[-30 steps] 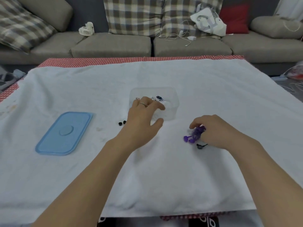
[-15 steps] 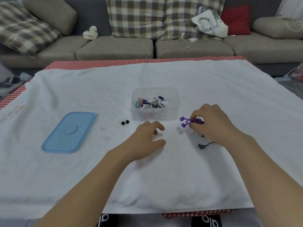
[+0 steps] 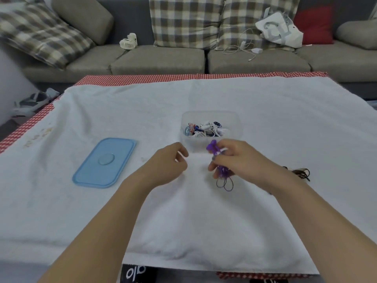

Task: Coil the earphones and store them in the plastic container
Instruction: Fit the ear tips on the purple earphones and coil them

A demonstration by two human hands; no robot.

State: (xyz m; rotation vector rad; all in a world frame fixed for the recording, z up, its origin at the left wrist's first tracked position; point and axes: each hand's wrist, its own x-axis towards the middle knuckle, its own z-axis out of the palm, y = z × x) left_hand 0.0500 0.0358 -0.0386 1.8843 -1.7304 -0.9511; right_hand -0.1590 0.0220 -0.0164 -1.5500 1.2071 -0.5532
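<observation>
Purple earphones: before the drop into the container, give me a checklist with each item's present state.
1. Right hand grips the purple earphones: ok.
2. Cable fully coiled: not ok; loops hang loose below the fingers.
3. Container open, lid lying apart to its left: ok.
4. Room left in the container: cannot tell; other earphones already lie inside.
5. Left hand free to help: ok; it holds nothing.
6. Dark cable on the towel kept out of the way: ok; it lies right of the right arm.

Soft, even indoor light, faint shadows, slight overall blur, wide-angle bending toward the edges.
</observation>
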